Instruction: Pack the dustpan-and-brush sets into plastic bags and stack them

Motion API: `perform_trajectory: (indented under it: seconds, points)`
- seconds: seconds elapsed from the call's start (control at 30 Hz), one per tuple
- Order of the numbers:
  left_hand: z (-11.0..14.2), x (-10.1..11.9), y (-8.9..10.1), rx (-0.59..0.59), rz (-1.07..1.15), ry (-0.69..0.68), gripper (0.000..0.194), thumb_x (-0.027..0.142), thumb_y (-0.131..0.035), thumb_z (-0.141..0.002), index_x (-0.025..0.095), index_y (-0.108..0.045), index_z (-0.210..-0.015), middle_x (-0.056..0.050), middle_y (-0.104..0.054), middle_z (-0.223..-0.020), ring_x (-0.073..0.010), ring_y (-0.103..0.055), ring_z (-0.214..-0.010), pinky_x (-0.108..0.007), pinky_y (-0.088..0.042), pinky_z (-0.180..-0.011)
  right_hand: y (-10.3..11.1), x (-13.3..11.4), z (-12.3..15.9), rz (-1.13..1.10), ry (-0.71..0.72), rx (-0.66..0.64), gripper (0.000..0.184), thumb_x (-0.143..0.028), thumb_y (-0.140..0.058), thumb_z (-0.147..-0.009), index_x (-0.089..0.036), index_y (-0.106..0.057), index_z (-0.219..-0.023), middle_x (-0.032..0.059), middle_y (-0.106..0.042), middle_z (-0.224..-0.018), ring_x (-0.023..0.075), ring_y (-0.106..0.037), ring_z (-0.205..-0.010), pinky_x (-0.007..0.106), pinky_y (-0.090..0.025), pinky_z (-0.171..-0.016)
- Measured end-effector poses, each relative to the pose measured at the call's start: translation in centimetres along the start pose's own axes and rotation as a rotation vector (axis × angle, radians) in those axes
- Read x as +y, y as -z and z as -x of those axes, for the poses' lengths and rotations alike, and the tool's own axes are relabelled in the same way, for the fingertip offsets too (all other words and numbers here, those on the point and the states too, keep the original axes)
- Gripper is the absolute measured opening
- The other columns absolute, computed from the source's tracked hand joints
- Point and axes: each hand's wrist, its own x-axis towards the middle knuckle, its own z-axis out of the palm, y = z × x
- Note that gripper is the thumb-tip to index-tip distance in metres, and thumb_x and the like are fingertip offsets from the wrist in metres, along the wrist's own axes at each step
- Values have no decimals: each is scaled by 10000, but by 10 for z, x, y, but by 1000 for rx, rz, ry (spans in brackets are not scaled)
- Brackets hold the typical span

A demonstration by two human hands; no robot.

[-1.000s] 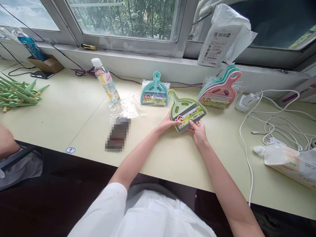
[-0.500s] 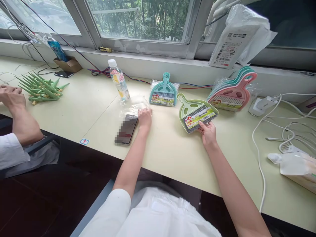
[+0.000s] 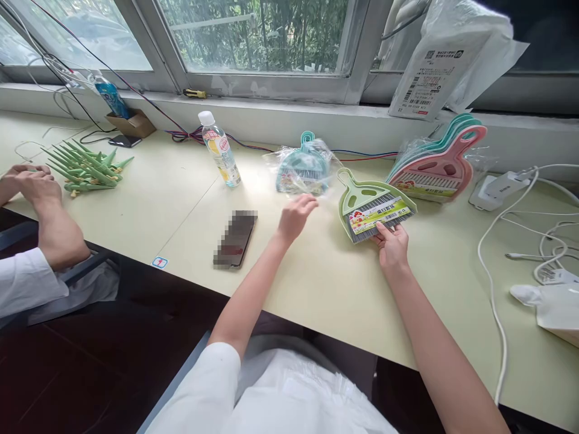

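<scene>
My right hand (image 3: 392,246) grips the near edge of a green mini dustpan and brush set (image 3: 367,200) with a paper label, which rests on the pale table (image 3: 316,283). My left hand (image 3: 295,218) is raised a little left of it, fingers pinched on a clear plastic bag (image 3: 289,181) that looks blurred. Right behind the bag lies a teal dustpan set (image 3: 306,161) in its own wrapper. A stack of pink and teal dustpan sets (image 3: 438,166) leans at the back right.
A phone (image 3: 235,238) lies face up left of my left hand, a water bottle (image 3: 220,150) behind it. A co-worker's hands (image 3: 34,184) rest at the far left beside a pile of green pieces (image 3: 88,169). White cables (image 3: 520,199) cover the right side.
My left hand left the green dustpan, reached to the clear bag beside the phone, and has now lifted it to the right toward the dustpan. My right hand kept its hold.
</scene>
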Motion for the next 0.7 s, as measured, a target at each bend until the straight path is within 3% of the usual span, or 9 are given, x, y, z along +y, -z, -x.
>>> perform_trajectory:
  seconds: [0.1,0.17,0.27,0.33,0.47,0.53,0.6,0.7]
  points:
    - [-19,10,-23,-288,-7,-169,373,-28,-410,-855,210,-672,-972,-39,-679,-1004,-152,-626,-973,-238,-496,-790,5,3,-4,-14,7,29,391,-318,-776,-612,-213,-578,-932,19,-665,-980,129,-648,-759,269,-570,-637]
    - [-26,11,-42,-392,10,-170,418,-33,-384,-849,204,-653,-1064,-43,-666,-1063,-156,-614,-1004,-231,-489,-791,9,5,-7,-21,11,49,404,-313,-777,-611,-216,-579,-948,22,-667,-992,134,-654,-767,276,-574,-645]
    - [-23,6,-63,-351,53,-37,595,-49,-312,-837,259,-529,-1297,-41,-620,-1196,-154,-546,-1147,-233,-480,-841,14,6,-11,-25,15,75,415,-321,-779,-621,-224,-582,-972,28,-666,-1028,145,-664,-798,295,-581,-676]
    - [-17,4,-66,-307,90,27,653,-41,-289,-841,296,-449,-1377,-42,-576,-1285,-154,-500,-1214,-265,-457,-923,14,6,-11,-16,20,89,409,-334,-774,-634,-233,-581,-980,31,-664,-1048,155,-667,-825,308,-585,-691]
    - [-11,3,-58,-129,61,264,527,106,-412,-889,291,-460,-1380,-72,-422,-1471,-234,-324,-1390,-421,-272,-1128,11,6,-9,24,33,80,397,-339,-763,-651,-237,-582,-989,42,-663,-1042,179,-670,-850,327,-586,-688]
    - [-12,1,-59,-98,-1,384,523,135,-485,-866,261,-472,-1374,-91,-392,-1495,-272,-266,-1420,-480,-173,-1162,10,5,-8,43,39,52,405,-346,-757,-667,-233,-584,-1015,52,-659,-1060,188,-670,-865,331,-584,-689]
    - [-13,-3,-65,-131,-35,450,493,112,-483,-856,241,-517,-1330,-95,-445,-1457,-275,-323,-1385,-492,-151,-1166,8,4,-7,60,39,24,422,-352,-753,-677,-226,-587,-1045,57,-657,-1079,194,-668,-881,333,-582,-698]
    - [-14,-9,-73,-165,-10,483,421,82,-407,-881,247,-599,-1217,-64,-561,-1348,-242,-462,-1257,-442,-248,-1131,5,2,-3,90,11,-22,444,-356,-760,-674,-219,-599,-1064,56,-669,-1076,198,-665,-896,332,-582,-713]
